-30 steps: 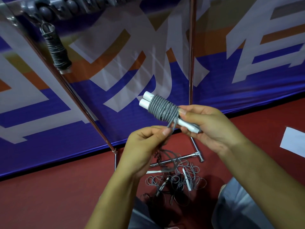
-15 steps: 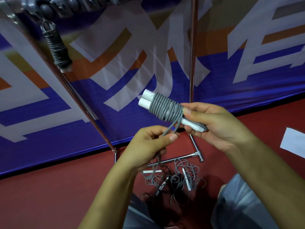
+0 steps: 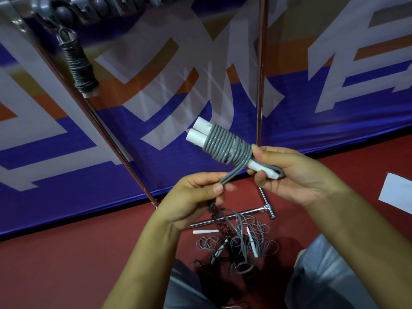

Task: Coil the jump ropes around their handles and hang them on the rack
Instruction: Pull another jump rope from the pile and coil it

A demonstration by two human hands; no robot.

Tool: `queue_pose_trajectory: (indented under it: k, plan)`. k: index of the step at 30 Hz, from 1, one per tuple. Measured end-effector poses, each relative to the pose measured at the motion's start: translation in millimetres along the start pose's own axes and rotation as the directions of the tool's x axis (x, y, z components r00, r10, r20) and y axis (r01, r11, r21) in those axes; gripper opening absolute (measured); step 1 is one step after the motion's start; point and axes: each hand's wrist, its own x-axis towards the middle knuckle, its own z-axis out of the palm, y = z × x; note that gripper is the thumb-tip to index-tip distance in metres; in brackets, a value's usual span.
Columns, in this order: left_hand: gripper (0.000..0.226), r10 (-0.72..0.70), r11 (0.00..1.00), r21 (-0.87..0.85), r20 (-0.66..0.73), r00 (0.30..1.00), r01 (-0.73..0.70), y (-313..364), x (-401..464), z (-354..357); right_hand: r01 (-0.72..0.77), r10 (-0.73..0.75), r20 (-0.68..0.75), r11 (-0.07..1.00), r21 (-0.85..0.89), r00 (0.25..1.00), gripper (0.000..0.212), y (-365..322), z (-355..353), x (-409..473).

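- Head view: right hand (image 3: pixel 296 175) grips the narrow ends of two white handles (image 3: pixel 200 133), held side by side and tilted up-left.
- Grey jump rope (image 3: pixel 225 144) is coiled tight around both handles, neat turns from mid-handle to the thumb.
- Left hand (image 3: pixel 191 197) pinches the doubled free rope just below the coil; the tail hangs down toward the floor.
- Floor (image 3: pixel 66 264) is dark red; a loose pile of ropes (image 3: pixel 240 246) with white handles lies on it between the person's knees.
- Rack (image 3: pixel 259 63): chrome upright posts, with a T-shaped foot on the floor beyond the pile.
- One dark coiled rope (image 3: pixel 81 65) hangs from the rack's top rail, upper left.
- Blue banner (image 3: pixel 312 121) with large white and orange lettering covers the wall behind the rack.
- White sheet (image 3: pixel 396 192) lies on the floor, far right.
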Motion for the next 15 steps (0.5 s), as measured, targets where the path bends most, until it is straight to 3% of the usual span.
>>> queue_pose_trajectory:
  k: [5,12,15]
  plan:
    - [0.032,0.019,0.989,0.144,0.115,0.993,-0.036,8,0,-3,-0.102,0.101,0.23,0.995,-0.006,0.968,0.052,-5,-9,-1]
    - [0.023,0.121,0.868,0.479,0.052,0.991,-0.131,14,1,-1,-0.099,0.152,0.394,0.983,-0.152,0.906,0.036,-9,-16,-8]
    - [0.01,0.091,0.852,0.521,-0.031,0.995,-0.062,17,3,0,-0.023,0.166,0.47,0.955,-0.296,0.867,0.034,-10,-17,-9]
